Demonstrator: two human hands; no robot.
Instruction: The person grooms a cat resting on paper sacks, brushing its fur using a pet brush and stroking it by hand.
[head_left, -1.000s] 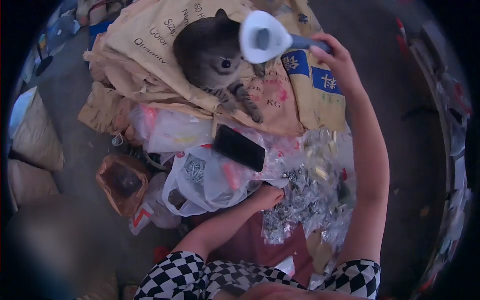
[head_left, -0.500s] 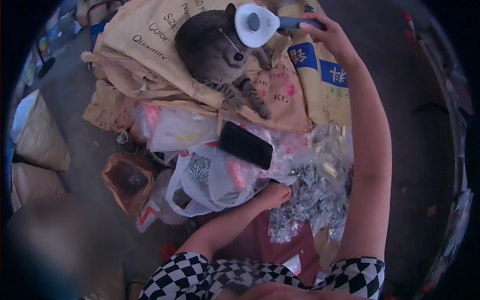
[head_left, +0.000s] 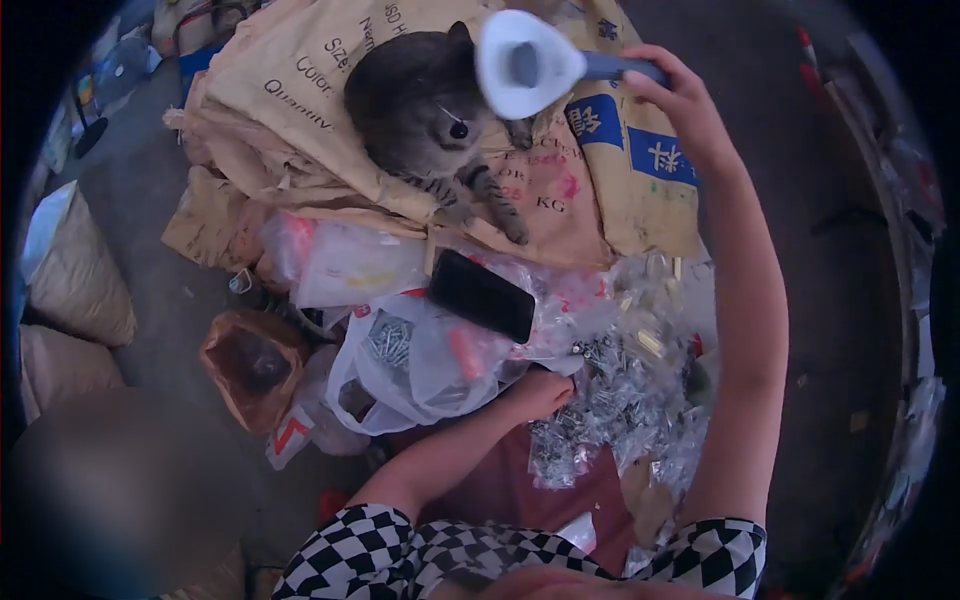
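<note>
A dark grey floor (head_left: pixel 160 365) runs around a broad pile of tan paper sacks (head_left: pixel 285 60), with two full pale sacks (head_left: pixel 82 270) standing on it at the left and a blurred patch covering the lower left of the view. A sack with blue printed panels (head_left: pixel 648 220) lies along the pile's right edge. A grey striped cat (head_left: pixel 405 100) rests on the pile, its forelegs pointing to the near edge. Just beyond that edge, a black phone (head_left: pixel 480 296) lies aslant on clear plastic, beside a white plastic bag (head_left: pixel 430 400) with screws (head_left: pixel 390 340) showing inside; an open brown paper bag (head_left: pixel 262 408) stands off the near left corner, and a heap of small clear packets (head_left: pixel 610 400) lies off the near right. The white-headed tool (head_left: pixel 528 66) is in the air over the pile's far right part, its grey handle between the thumb and fingers of the right hand (head_left: pixel 685 105), which are closed on it. Its head overlaps the cat's head in this view, and whether they touch cannot be told. The left hand (head_left: pixel 545 393) is curled between the white bag and the packets; whether its fingers grip anything is unclear. Compared with half a second ago, the tool has shifted a little rightward from the cat and its head is turned differently, while the phone, cat and left hand keep their places.
</note>
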